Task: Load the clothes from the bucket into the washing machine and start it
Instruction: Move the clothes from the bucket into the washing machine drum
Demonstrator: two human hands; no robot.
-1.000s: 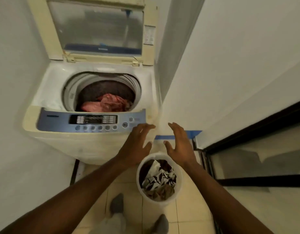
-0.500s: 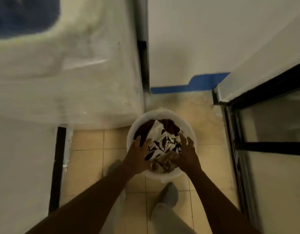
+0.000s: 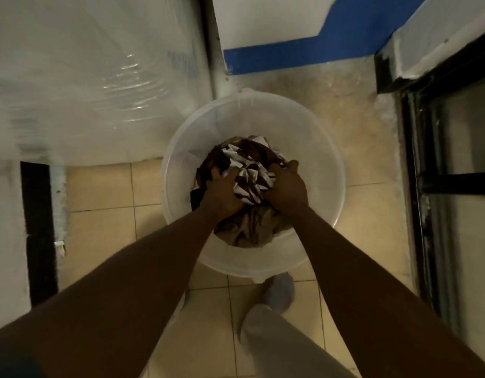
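A translucent white bucket (image 3: 312,132) stands on the tiled floor just right of the washing machine's front panel (image 3: 80,85), which is wrapped in clear plastic. Inside the bucket lies a bundle of clothes (image 3: 249,175): a brown-and-white patterned piece on top, dark brown cloth to the left and tan fabric below. My left hand (image 3: 222,195) is closed on the left side of the bundle. My right hand (image 3: 286,185) is closed on its right side. The machine's drum and controls are out of view.
A white wall with a blue skirting stripe (image 3: 304,50) stands behind the bucket. A black-framed glass door (image 3: 437,181) runs along the right. My feet (image 3: 279,293) stand on beige tiles just before the bucket. A dark gap (image 3: 38,227) runs along the left wall.
My view has dropped from the open machine down onto the bucket. Both hands went from hovering above the rim into the bucket and have closed on the clothes.
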